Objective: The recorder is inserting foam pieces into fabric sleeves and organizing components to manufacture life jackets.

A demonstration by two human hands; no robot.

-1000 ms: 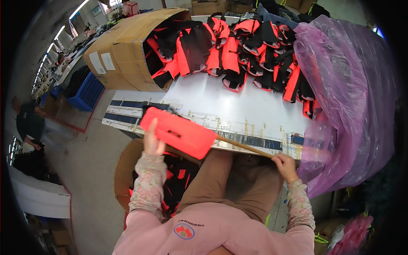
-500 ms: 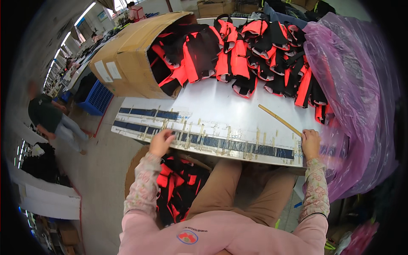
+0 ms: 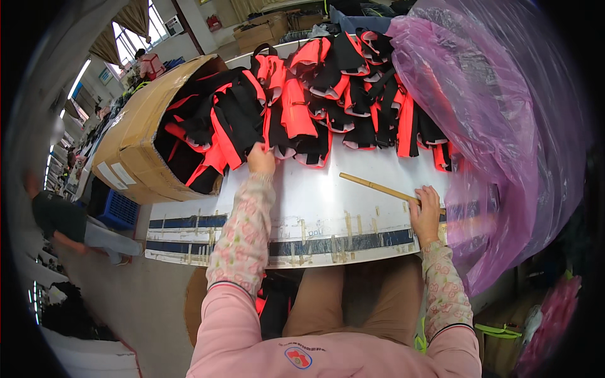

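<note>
Now the left hand [image 3: 260, 159] is pinching a red-and-black piece [image 3: 287, 120] off the pile, right hand [image 3: 426, 214] closing around the wooden stick [image 3: 377, 187]. Next, probably, it needs dragging onto the desk [image 3: 315, 208].

Left arm [image 3: 246, 233] outstretched, right hand [image 3: 426, 214] down

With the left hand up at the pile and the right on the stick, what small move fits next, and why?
Probably pull one piece toward the body. The left hand already touches an orange-and-black piece at the pile's near edge, the white table before it lies bare, and the right hand rests on the wooden stick.
</note>
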